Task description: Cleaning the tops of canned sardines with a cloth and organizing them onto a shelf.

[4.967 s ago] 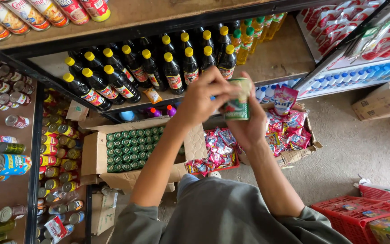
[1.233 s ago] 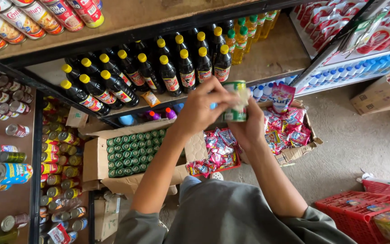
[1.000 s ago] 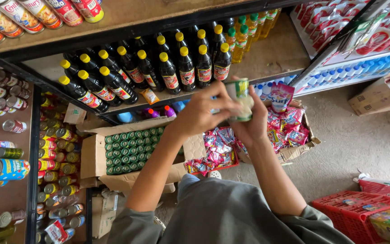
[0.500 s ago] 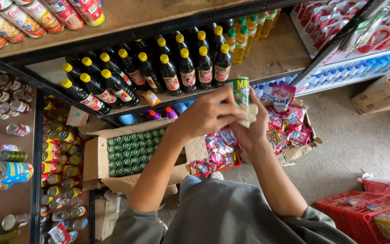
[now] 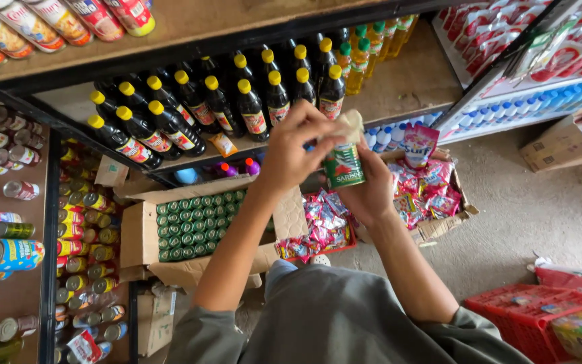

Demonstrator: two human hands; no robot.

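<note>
since half a second ago you have turned the green can (image 5: 344, 165) in your hands: its end was tipped up toward the shelf then, and now it stands nearly upright with its printed side facing the camera. a pale cloth (image 5: 349, 125) has come over the top of the can, pressed there by your left hand (image 5: 292, 152). both hands have dropped a little in the view.

your right hand (image 5: 374, 192) cups the can from below and behind, fingers wrapped round it. your left hand comes in from the left with its fingertips pinched on the cloth at the can's top. the two hands are close together, both closed on the same can, which you hold in the air in front of the shelf of dark bottles with yellow caps (image 5: 205, 106).

below your hands sits an open cardboard box of green cans (image 5: 193, 225), packed in rows. to its right are boxes of bright snack packets (image 5: 424, 191). a red basket (image 5: 532, 317) shows at the lower right.

hard to make out: the can's lid is hidden under the cloth, and your right palm covers its back and base. the basket is cut off by the frame edge, as are the tins on the left-hand shelves (image 5: 8, 256).
</note>
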